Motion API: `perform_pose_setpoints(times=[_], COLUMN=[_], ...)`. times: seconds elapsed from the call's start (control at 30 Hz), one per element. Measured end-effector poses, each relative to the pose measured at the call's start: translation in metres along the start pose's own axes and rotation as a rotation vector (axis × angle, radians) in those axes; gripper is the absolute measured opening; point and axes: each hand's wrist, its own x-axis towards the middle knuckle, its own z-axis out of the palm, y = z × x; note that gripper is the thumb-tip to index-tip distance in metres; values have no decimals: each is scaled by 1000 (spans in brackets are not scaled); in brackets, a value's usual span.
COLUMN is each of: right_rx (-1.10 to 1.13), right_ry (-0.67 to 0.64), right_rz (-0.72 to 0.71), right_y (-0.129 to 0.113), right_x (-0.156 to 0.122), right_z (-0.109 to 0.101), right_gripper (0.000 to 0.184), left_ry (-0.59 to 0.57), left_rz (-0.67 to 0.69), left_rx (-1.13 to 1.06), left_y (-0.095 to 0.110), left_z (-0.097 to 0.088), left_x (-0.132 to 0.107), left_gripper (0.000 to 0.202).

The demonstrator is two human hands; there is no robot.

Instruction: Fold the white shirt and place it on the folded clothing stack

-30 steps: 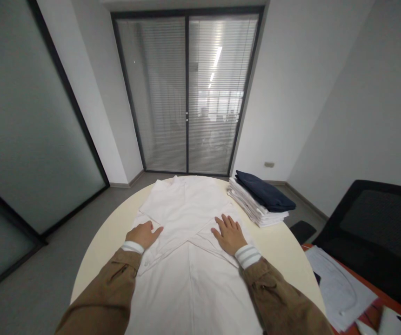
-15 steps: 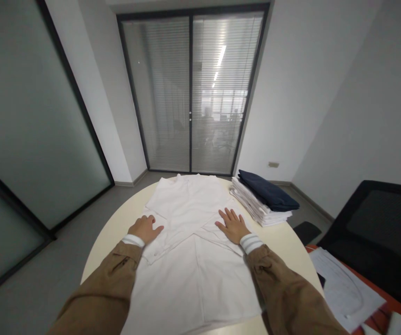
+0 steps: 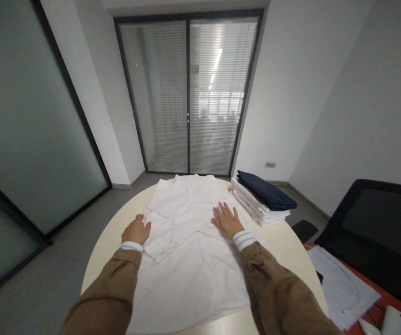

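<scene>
A white shirt lies spread face down on a round cream table, its sleeves folded across the back. My left hand sits at the shirt's left edge, fingers curled on the folded cloth beside a cuff. My right hand lies flat on the shirt's right side with its fingers stretched out and apart. Both arms wear brown sleeves with striped white cuffs.
A stack of folded white garments with a navy one on top stands at the table's far right. A black chair and papers on an orange surface are to the right. Glass doors with blinds are ahead.
My left hand has slid left to the shirt's edge and curled its fingers. My right hand has moved slightly up and inward. The view has shifted a little.
</scene>
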Motion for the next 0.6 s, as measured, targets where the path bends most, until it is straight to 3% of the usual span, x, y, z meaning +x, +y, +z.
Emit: perform_pose_setpoints(times=[0.17,0.27,0.4,0.6], right_rx=[208,280,296,297], right_ry=[-56,-110,-127,-152], right_rz=[-343,-398,-398,-430], right_y=[-97,-130,-137,-132], right_x=[-25,-39,-47,-45], right_z=[-6,6,17,16], right_gripper=[62,69,73,75], left_ry=[-21,-28,-115,-241], left_rz=[-104,-121,-73,-7], left_rx=[28,-12,-156,-326], left_y=[-3,-9,-20,-33], left_z=[-6,-6,-4,-10], left_x=[-1,2,10,13], left_gripper=[47,45,42,50])
